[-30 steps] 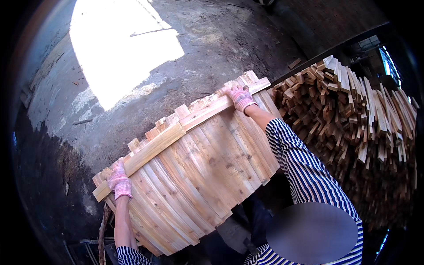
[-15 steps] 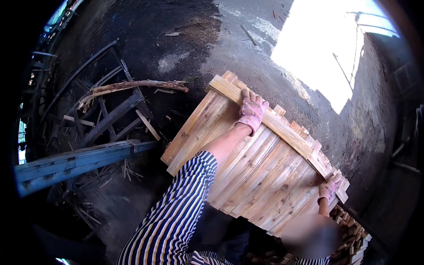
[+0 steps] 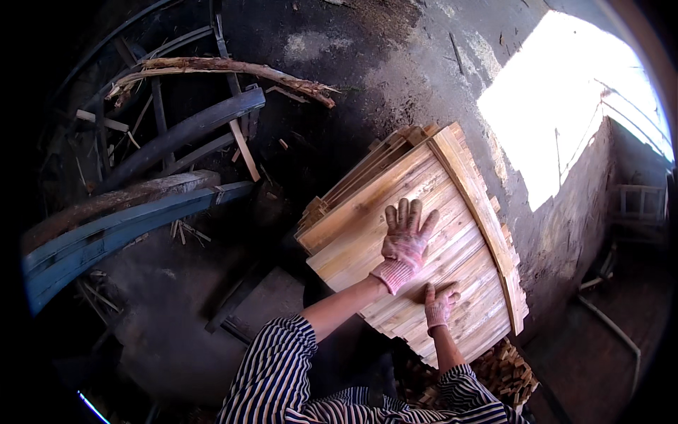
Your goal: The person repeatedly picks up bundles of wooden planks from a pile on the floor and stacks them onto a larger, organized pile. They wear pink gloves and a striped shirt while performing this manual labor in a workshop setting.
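Note:
A stack of pale wooden planks (image 3: 346, 251) stands in front of me, its top layer laid side by side. Across the far ends of that layer lies a wooden batten (image 3: 482, 222). My left hand (image 3: 406, 244), in a pink knit glove with dirty fingertips, rests on the planks with its fingers spread. Nearer to me and to the right, my right hand (image 3: 441, 305) wears a matching glove. Its thumb and fingers are apart on the top boards, and it holds nothing that I can see. Both hands are off the batten.
Dark metal frames (image 3: 194, 134) stand at the left with a rough branch (image 3: 233, 67) across them. A blue beam (image 3: 134, 225) reaches toward the stack. Close to me on the right is a pile of small wood pieces (image 3: 505, 371). Bright sunlight (image 3: 558, 106) falls at the far right.
Both hands have left the batten and come back toward me onto the plank tops. My right hand has moved left, closer to the left one. The view has shifted.

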Demonstrator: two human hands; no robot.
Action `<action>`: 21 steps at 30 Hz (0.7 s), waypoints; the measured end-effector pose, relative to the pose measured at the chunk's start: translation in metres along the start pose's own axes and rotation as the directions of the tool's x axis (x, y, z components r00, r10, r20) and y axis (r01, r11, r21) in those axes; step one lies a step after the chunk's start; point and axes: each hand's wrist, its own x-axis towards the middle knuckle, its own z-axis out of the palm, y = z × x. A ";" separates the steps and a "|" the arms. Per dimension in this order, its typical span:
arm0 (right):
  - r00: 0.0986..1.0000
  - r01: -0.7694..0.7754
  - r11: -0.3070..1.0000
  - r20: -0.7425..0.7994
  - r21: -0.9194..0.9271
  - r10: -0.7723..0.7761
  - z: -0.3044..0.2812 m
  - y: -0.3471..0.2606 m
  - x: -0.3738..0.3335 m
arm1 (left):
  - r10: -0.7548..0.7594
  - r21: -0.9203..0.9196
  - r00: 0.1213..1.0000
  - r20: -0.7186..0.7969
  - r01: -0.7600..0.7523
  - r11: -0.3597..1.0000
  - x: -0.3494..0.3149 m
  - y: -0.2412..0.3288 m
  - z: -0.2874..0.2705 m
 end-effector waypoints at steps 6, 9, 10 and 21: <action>1.000 0.004 0.998 0.009 -0.059 -0.004 0.009 0.010 0.007 | -0.375 -0.224 0.802 -0.465 0.304 0.926 -0.053 -0.131 0.012; 0.998 0.052 0.998 0.043 -0.045 -0.050 0.010 -0.002 0.001 | -0.403 -0.333 0.900 -0.165 0.334 0.882 -0.049 -0.194 0.007; 0.999 0.018 0.998 0.032 -0.058 -0.016 0.004 -0.005 -0.002 | -0.374 -0.362 0.918 -0.133 0.307 0.880 -0.041 -0.197 0.014; 0.958 -0.272 0.956 0.128 0.114 0.257 -0.028 -0.028 -0.012 | -0.129 -0.532 0.974 -0.187 0.010 0.846 0.013 -0.187 0.023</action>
